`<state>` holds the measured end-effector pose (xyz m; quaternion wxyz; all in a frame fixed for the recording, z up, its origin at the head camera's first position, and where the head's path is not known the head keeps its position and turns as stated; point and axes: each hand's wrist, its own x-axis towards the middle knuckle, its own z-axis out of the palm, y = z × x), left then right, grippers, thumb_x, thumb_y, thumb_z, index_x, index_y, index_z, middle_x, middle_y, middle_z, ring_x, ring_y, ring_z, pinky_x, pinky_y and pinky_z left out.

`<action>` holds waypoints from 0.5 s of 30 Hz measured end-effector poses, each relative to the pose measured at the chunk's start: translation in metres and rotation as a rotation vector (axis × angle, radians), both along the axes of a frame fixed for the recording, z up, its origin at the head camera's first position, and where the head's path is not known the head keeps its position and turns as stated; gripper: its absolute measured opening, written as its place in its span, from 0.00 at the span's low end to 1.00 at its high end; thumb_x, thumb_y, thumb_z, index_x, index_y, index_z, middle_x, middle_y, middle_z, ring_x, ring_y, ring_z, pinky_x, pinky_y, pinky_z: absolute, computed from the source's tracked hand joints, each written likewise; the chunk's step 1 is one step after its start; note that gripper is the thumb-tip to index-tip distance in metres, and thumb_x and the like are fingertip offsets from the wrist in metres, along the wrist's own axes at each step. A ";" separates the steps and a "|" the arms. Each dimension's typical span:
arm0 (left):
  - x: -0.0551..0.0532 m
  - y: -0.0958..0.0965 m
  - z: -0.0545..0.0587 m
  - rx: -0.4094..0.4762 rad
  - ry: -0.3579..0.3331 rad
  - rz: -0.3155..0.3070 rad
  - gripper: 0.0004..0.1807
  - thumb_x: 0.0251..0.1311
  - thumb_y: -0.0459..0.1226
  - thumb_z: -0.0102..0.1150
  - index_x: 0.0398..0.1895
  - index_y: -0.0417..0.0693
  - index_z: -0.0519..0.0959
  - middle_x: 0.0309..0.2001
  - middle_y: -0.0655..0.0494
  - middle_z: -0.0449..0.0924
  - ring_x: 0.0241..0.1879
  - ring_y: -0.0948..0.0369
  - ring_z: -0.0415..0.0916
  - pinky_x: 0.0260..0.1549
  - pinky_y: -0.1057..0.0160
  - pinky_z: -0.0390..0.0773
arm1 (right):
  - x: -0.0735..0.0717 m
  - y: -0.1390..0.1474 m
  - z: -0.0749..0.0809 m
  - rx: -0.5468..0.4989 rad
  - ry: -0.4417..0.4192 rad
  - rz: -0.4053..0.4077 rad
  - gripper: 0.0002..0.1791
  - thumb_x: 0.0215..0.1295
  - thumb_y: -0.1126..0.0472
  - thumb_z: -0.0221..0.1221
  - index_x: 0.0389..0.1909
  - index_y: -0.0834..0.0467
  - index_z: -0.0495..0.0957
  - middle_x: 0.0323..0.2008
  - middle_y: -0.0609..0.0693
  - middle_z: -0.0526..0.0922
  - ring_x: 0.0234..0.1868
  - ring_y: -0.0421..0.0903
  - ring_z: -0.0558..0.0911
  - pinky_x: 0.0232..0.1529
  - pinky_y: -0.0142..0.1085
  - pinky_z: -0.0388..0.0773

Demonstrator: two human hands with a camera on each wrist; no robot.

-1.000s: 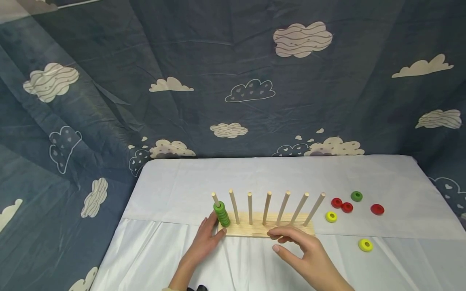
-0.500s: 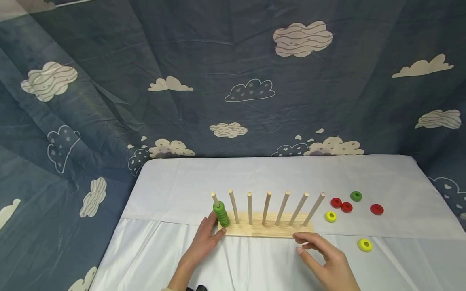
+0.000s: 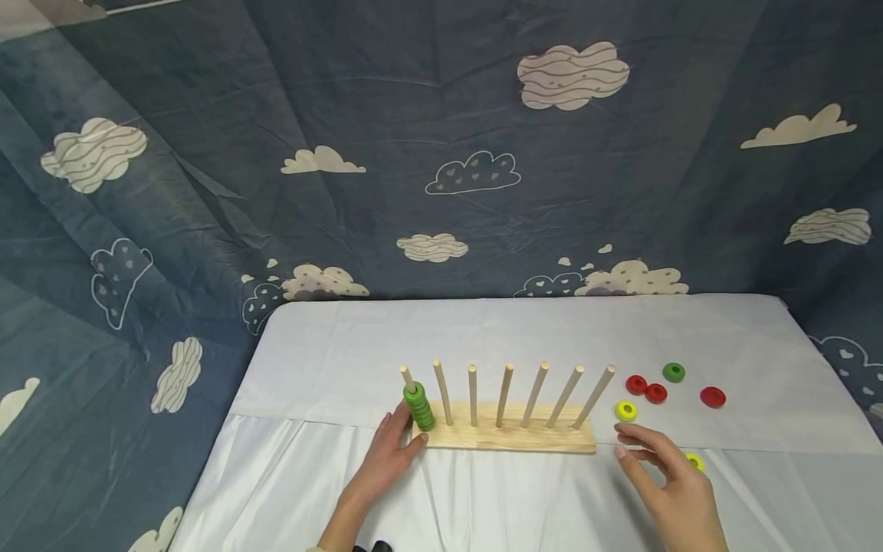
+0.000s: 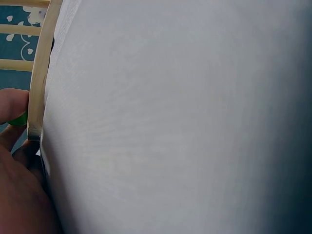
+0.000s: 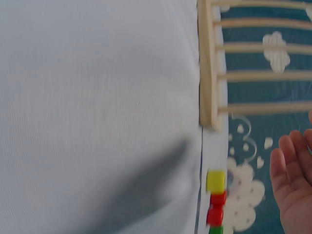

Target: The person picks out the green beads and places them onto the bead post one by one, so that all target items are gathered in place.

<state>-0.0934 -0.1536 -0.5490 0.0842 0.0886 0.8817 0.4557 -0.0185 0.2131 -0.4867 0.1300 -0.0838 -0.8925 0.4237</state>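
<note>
A wooden peg board [image 3: 510,438] with a row of upright pegs stands on the white cloth in the head view. Several green rings [image 3: 418,406] are stacked on its leftmost peg; the other pegs bear no rings. My left hand [image 3: 388,460] grips the board's left end, thumb at the front edge and fingers round the side. Right of the board, my right hand [image 3: 672,491] hovers over the cloth with bent, spread fingers and nothing between them. Its fingertips are just in front of a yellow ring [image 3: 625,412]. Another yellow ring [image 3: 695,461] is partly hidden behind this hand.
Beyond the near yellow ring lie two red rings [image 3: 646,389] side by side, a green ring [image 3: 674,372] and a third red ring [image 3: 713,396]. A dark cloud-patterned curtain [image 3: 386,215] hangs behind the table. Something small and black [image 3: 382,546] shows at the bottom edge.
My right hand has moved rightward from in front of the peg board to beside the loose rings. The left hand stays at the board's end.
</note>
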 end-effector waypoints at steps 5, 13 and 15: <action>0.000 0.000 0.001 -0.006 -0.026 0.003 0.38 0.68 0.41 0.55 0.76 0.38 0.53 0.75 0.43 0.54 0.73 0.51 0.53 0.72 0.47 0.36 | -0.007 0.019 -0.002 0.088 -0.106 -0.066 0.23 0.66 0.58 0.65 0.61 0.55 0.74 0.52 0.53 0.79 0.47 0.49 0.79 0.49 0.37 0.80; -0.001 0.000 0.001 -0.011 -0.016 0.003 0.38 0.67 0.40 0.55 0.76 0.38 0.53 0.75 0.43 0.54 0.73 0.51 0.53 0.72 0.47 0.37 | -0.024 0.052 -0.008 0.118 -0.085 -0.083 0.25 0.67 0.59 0.63 0.64 0.56 0.73 0.55 0.59 0.78 0.50 0.57 0.77 0.41 0.17 0.75; -0.001 0.000 0.000 -0.009 -0.010 0.003 0.38 0.67 0.40 0.55 0.76 0.38 0.53 0.74 0.42 0.55 0.73 0.50 0.53 0.72 0.47 0.37 | -0.028 0.058 -0.009 0.113 -0.062 -0.078 0.24 0.67 0.59 0.63 0.64 0.56 0.73 0.54 0.58 0.78 0.49 0.55 0.77 0.37 0.09 0.65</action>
